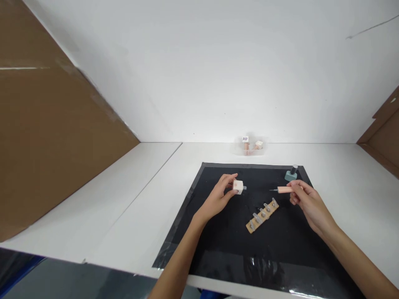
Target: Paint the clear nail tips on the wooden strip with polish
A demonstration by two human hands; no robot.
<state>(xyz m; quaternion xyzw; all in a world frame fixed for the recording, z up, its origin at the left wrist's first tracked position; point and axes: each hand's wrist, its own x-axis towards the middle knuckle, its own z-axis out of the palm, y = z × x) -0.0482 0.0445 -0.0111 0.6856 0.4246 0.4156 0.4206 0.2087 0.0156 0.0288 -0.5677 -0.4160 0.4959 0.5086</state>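
Between the thumb and fingers of my left hand (220, 194) is a small white square nail polish bottle (237, 187), tipped on its side with its clear neck pointing right. My right hand (307, 203) pinches a pink nail polish brush cap (284, 189), its thin brush tip pointing left toward the bottle, with a gap between them. Below and between both hands lies a wooden strip (262, 216) bearing several clear nail tips (262, 212), set at a slant on the black mat. A teal nail polish bottle (291, 176) with a dark, silver-topped cap stands just behind my right hand.
A clear plastic tray (240, 152) with white bottles and pink caps stands at the back by the white wall. The black mat (224, 241) covers part of the white table (131, 220). Brown boards (62, 124) rise at the left and right sides.
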